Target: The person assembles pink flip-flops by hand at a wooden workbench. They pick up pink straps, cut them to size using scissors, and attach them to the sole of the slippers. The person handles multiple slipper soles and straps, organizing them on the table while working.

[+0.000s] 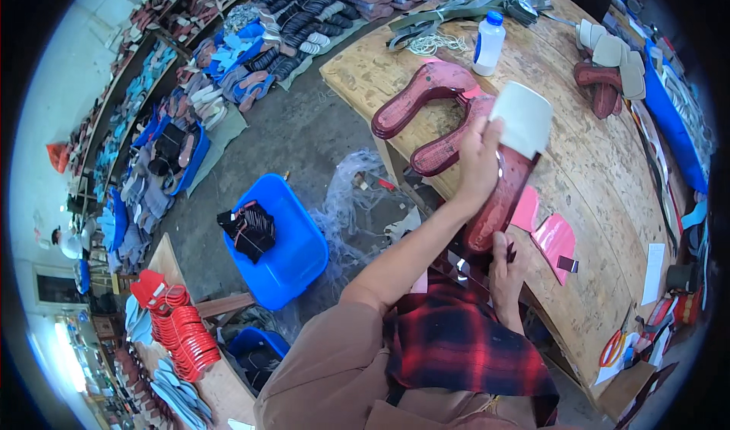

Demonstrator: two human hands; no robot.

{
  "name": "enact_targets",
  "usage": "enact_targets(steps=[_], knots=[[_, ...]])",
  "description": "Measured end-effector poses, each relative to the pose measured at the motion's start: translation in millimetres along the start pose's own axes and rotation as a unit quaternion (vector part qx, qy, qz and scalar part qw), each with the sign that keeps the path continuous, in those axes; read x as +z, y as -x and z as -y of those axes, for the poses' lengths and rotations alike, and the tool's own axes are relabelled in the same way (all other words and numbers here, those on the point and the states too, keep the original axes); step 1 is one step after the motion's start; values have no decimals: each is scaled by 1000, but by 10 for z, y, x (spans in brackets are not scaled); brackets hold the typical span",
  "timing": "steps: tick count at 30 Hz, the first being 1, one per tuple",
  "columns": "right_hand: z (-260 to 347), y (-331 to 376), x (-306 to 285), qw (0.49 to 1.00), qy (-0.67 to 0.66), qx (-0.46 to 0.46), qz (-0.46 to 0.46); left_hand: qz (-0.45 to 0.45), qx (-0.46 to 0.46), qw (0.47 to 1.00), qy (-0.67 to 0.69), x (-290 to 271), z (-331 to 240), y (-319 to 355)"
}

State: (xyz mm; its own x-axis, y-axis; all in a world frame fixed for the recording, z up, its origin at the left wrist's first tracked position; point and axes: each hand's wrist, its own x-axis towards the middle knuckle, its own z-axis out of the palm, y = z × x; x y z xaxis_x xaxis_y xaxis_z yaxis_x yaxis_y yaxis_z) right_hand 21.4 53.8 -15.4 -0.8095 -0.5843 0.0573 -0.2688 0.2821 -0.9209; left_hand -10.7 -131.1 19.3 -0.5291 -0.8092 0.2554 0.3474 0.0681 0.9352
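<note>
Left hand (477,164) clamped over the upper part of a long dark-red shoe sole (502,194) just under its cream pad (523,117), right hand (506,266) pinching the sole's lower end at the near edge of the wooden workbench (608,202). Probably light and springy, apt to bend, so best gripped at both ends as here. Beyond: two more red soles (426,103), one white bottle with a blue cap (487,44), two pink cut pieces (549,232), one blue tub (293,251) on the floor.

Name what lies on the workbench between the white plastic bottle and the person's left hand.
In the head view, dark red shoe soles lie between the white bottle and the left hand.
</note>
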Motion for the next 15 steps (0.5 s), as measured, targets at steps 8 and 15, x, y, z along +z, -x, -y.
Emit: enact_targets(steps=[8, 15], knots=[[37, -93, -476, 957, 202, -204, 27, 33, -211, 968, 134, 42, 113, 460], [364, -564, -596, 983, -163, -56, -65, 187, -242, 940, 154, 10, -334, 619]])
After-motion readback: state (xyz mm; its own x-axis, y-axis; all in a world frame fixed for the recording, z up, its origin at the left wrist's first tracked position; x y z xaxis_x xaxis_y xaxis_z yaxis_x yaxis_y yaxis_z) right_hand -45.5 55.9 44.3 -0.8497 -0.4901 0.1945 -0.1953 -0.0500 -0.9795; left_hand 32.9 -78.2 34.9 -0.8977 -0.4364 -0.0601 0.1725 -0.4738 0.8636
